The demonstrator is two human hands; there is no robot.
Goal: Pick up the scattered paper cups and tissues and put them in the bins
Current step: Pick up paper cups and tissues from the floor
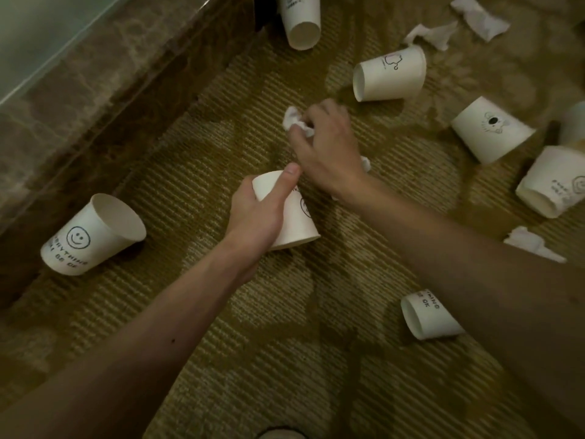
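Observation:
My left hand (256, 213) grips a white paper cup (296, 223) in the middle of the carpet, thumb along its side. Just beyond it, my right hand (326, 147) pinches a crumpled white tissue (294, 122) at its fingertips; a bit of tissue (365, 163) also shows at the heel of that hand. Several more white cups lie on their sides: a smiley cup (91, 236) at left, one (302, 22) at the top, one (389, 74) upper right, one (490, 131) and one (550, 182) at right, one (427, 315) under my right forearm.
Loose tissues lie at the top right (481, 15), (433, 34) and at the right (531, 243). A marbled stone ledge (95, 80) runs along the left edge of the patterned carpet (285, 343). A round rim (280, 434) shows at the bottom edge.

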